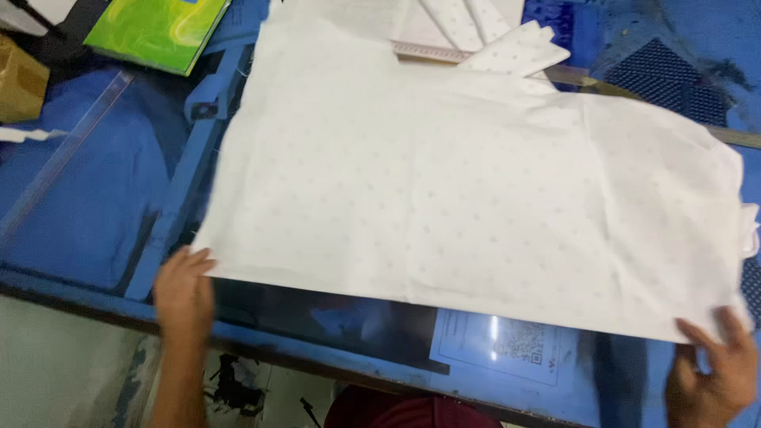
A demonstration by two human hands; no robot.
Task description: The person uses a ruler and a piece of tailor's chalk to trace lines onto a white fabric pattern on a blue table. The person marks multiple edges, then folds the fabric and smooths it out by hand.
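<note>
Right now, a big white cloth with tiny pale dots is spread flat on a blue table. The near left corner of the cloth is touched by the left hand; its fingers are held close together, and the thumb is laid on the cloth's edge. The near right corner of the cloth is touched by the right hand, whose fingers are spread apart. Whether the cloth is pinched by either hand cannot be told. Just below the cloth's near edge, a paper sheet with a square code is seen under the shiny table top. Beyond the cloth's far edge, smaller white cloth pieces are stacked. Far off past the cloth's left side, a green book is lying.
</note>
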